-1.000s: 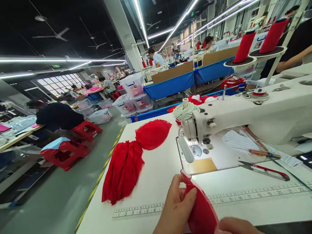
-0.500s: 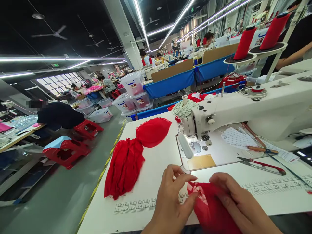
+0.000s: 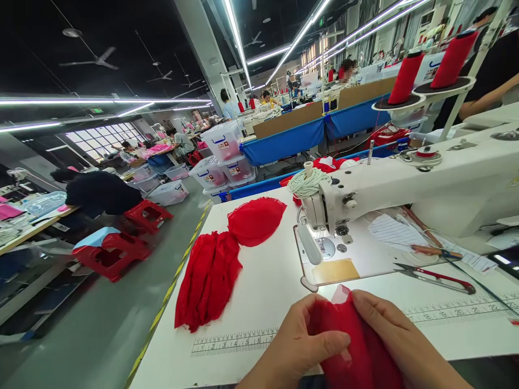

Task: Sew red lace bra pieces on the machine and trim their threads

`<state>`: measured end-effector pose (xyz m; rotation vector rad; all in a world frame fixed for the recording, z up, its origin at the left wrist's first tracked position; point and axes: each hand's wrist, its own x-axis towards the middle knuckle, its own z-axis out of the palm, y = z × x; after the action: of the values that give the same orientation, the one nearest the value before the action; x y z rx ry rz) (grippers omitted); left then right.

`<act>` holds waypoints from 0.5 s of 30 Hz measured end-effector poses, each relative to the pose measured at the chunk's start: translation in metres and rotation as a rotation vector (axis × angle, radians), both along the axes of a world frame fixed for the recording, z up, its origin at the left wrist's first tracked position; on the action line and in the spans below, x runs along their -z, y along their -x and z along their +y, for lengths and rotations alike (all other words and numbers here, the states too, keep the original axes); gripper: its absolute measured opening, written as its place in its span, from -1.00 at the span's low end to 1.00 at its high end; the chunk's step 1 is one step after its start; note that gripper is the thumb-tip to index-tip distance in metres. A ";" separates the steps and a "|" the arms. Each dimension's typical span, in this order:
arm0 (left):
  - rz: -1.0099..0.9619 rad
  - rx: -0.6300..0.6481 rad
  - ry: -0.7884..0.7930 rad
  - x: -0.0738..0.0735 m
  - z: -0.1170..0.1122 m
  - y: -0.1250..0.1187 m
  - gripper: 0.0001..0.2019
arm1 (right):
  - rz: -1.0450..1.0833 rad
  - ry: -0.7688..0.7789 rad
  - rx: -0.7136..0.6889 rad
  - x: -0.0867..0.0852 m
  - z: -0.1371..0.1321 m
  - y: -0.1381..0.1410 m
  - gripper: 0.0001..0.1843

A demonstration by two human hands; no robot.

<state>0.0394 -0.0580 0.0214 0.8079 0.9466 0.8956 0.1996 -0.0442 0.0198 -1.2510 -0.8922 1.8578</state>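
Observation:
Between my two hands is a piece of sheer red fabric (image 3: 352,346), held at the front edge of the white table. My left hand (image 3: 302,340) grips its left side, with the thumb lying across the front. On the right, my right hand (image 3: 389,329) pinches the upper edge between thumb and fingers. A small pale, see-through bit stands up at the top edge. Just beyond my hands is a white sewing machine (image 3: 405,178), its needle area lit. Gathered red fabric (image 3: 208,281) and a red cup-shaped piece (image 3: 257,220) lie on the table to the left.
Red-handled thread snips (image 3: 438,277) and paper slips (image 3: 395,231) lie right of the needle plate. A printed ruler (image 3: 231,342) runs along the table's front. Red thread cones (image 3: 406,78) stand behind the machine. Red stools (image 3: 111,254) and clear bins (image 3: 221,140) stand beyond; other people sit at tables.
My left hand has shifted from pinching the fabric's top corner to wrapping its left side, thumb across the front. The fabric's upper edge has risen slightly between both hands.

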 end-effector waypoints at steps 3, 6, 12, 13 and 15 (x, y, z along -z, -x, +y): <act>0.138 0.049 0.023 -0.002 0.000 0.001 -0.49 | -0.041 -0.110 -0.117 0.007 0.000 -0.004 -0.57; 0.230 0.013 0.060 -0.009 -0.006 0.007 -0.55 | -0.284 -0.489 -0.291 0.016 0.000 -0.010 -0.79; 0.249 -0.014 0.213 -0.031 -0.009 0.021 -0.50 | -0.331 -0.693 -0.504 0.017 0.006 -0.015 -0.83; 0.288 0.015 0.180 -0.037 -0.007 0.024 -0.52 | -0.253 -0.615 -0.515 0.015 0.007 -0.012 -0.82; 0.423 0.054 0.020 -0.052 -0.005 0.032 -0.56 | -0.125 -0.497 -0.465 0.009 0.010 -0.003 -0.81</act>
<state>0.0073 -0.0635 0.0730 1.0233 1.2920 0.6778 0.2030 -0.0338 0.0112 -0.9019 -1.7062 1.7379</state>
